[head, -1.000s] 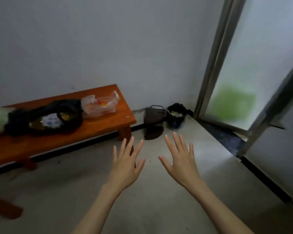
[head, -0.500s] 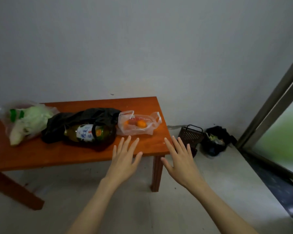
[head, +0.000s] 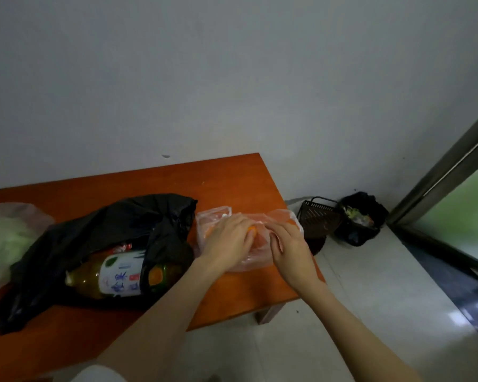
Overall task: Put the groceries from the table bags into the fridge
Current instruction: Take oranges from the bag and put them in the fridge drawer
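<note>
A clear plastic bag (head: 214, 218) holding orange fruit (head: 252, 230) lies near the right end of the orange wooden table (head: 232, 180). My left hand (head: 226, 239) rests on top of it with fingers curled into the plastic over the fruit. My right hand (head: 290, 245) grips the bag's right side. Left of them, an open black bag (head: 122, 224) holds a large bottle of yellow drink (head: 116, 274) lying on its side. A pale bag with green vegetables (head: 6, 238) sits at the far left. No fridge is in view.
On the floor right of the table stand a dark slotted basket (head: 319, 216) and a black-lined bin (head: 360, 219). A metal-framed glass door (head: 439, 175) runs along the right. The wall is close behind the table.
I have come closer to the table. Both hands went from spread open in the air to down on the clear fruit bag, fingers curled on it.
</note>
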`<state>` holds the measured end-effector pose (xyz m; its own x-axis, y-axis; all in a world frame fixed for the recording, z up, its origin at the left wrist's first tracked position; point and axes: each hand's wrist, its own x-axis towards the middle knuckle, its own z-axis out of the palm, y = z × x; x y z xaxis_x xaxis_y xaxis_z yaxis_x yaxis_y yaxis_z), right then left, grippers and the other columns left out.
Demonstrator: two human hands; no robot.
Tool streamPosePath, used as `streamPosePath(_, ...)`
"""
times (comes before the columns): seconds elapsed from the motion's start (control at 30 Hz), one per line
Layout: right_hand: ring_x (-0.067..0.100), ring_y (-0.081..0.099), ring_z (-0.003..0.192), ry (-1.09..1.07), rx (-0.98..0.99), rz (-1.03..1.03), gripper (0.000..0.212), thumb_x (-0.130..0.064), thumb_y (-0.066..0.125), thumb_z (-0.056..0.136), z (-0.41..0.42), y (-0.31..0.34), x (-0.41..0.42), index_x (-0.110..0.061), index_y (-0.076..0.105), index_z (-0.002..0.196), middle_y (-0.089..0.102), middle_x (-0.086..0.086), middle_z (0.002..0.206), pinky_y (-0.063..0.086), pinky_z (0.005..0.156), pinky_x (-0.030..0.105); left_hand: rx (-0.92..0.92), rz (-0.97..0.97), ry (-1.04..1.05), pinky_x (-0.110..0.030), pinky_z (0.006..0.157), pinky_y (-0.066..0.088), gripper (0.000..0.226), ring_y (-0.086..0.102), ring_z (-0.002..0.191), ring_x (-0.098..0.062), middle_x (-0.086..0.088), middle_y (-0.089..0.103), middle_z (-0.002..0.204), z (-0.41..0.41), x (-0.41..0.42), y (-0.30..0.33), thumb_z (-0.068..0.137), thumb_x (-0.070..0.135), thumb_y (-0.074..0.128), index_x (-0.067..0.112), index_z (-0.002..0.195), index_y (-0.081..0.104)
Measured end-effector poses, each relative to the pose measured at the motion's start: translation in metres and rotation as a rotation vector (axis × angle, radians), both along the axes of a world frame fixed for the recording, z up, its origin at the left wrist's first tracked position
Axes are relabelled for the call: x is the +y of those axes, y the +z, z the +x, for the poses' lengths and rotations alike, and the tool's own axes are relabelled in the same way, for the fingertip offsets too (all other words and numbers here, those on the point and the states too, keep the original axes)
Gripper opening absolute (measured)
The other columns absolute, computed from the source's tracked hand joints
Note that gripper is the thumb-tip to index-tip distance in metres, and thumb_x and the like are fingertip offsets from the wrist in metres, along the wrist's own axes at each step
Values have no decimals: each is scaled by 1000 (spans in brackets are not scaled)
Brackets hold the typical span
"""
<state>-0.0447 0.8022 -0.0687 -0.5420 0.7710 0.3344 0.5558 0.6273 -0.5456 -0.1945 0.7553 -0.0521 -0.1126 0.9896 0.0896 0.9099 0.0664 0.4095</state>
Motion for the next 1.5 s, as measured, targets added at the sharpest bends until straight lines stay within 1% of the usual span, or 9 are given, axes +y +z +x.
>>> streamPosePath(0.13,29,61,102,-78,-105,-38,30,-3,50,83,-19,-25,28,-5,66,109,65,14,108,34,94,19,117,-109,-126,-36,112,21,29,45,122,-18,-1,60,120,-33,19,-35,95,17,40,17,116,60)
streamPosePath(0.27,29,60,99,35,-272,-16,27,-2,56,77,-43,-55,48,-7,67,101,65,10,102,53,84,39,155,-193,-127,-42,115,13,32,29,138,-19,2,58,126,-68,34,-72,92,22,40,20,113,63)
streamPosePath(0.47,25,62,79,118,-531,27,34,-5,77,58,-75,-79,76,-11,66,90,64,5,88,51,58,29,223,-342,49,-40,115,16,52,21,140,-21,2,31,149,-102,45,-103,92,23,51,22,141,35)
streamPosePath(0.67,28,28,136,146,-770,-128,68,-38,56,87,-98,-103,101,-17,24,144,32,8,145,29,107,39,279,-422,152,-37,105,30,66,28,135,-24,0,28,148,-118,60,-119,88,24,60,23,144,26)
streamPosePath(0.9,27,24,138,127,-759,-190,75,-26,61,85,-114,-111,108,-13,17,145,26,11,149,26,112,39,340,-601,164,-40,105,29,84,27,136,-29,-10,31,147,-126,72,-123,81,20,68,23,147,16)
streamPosePath(1.0,26,28,137,122,-718,-234,73,-30,64,84,-114,-111,109,-12,22,142,29,9,148,27,112,38,343,-540,146,-39,101,31,82,38,129,-25,-5,43,140,-134,70,-123,80,37,68,27,146,19)
streamPosePath(1.13,24,36,134,34,-607,-289,78,-47,64,81,-111,-105,105,-12,26,140,35,8,147,31,110,37,185,-411,192,-40,96,30,77,48,120,-21,2,52,131,-139,65,-114,76,63,57,33,140,28)
streamPosePath(1.27,23,44,128,-69,-334,-338,80,-51,64,78,-106,-88,102,-18,28,141,43,5,142,38,106,40,-17,-257,277,-41,97,33,67,52,113,-21,3,56,121,-135,65,-88,75,64,59,34,131,38)
streamPosePath(1.5,15,57,104,-139,16,-410,64,-54,69,72,-95,-54,97,-25,47,124,57,-3,117,51,88,38,-937,-77,560,-33,97,38,68,48,121,-25,0,47,130,-132,70,-47,84,43,62,16,141,38)
